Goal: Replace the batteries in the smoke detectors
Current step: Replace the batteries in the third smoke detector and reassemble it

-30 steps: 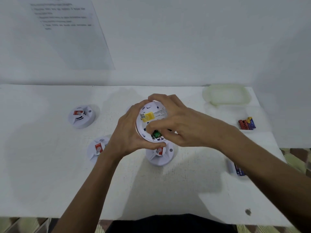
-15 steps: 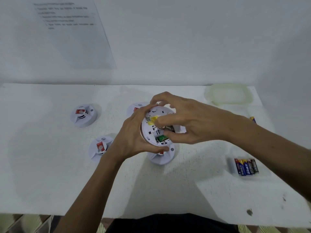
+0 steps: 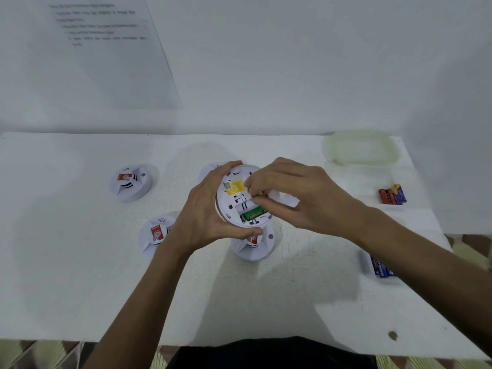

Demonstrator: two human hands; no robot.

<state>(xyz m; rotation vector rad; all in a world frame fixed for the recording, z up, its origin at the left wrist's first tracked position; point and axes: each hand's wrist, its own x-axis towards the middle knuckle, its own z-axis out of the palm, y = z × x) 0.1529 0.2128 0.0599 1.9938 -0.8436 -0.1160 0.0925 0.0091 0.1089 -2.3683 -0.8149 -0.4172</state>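
One green battery (image 3: 253, 212) sits in the smoke detector (image 3: 235, 173) gripped by the left hand (image 3: 202, 217). Right hand (image 3: 300, 198) has shifted to the bay (image 3: 246, 206) at the battery's 12 o'clock, pinching something indiscernible; swap judged unfinished.

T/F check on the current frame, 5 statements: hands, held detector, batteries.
1. The left hand holds a smoke detector with its battery side facing the camera. True.
2. Its battery compartment is empty. False: a green battery sits in it.
3. The right hand is away from the held detector. False: its fingertips are at the battery compartment.
4. Loose batteries lie near the right edge of the table. True.
5. No other detector is on the table. False: several rest there, e.g. the far-left detector.
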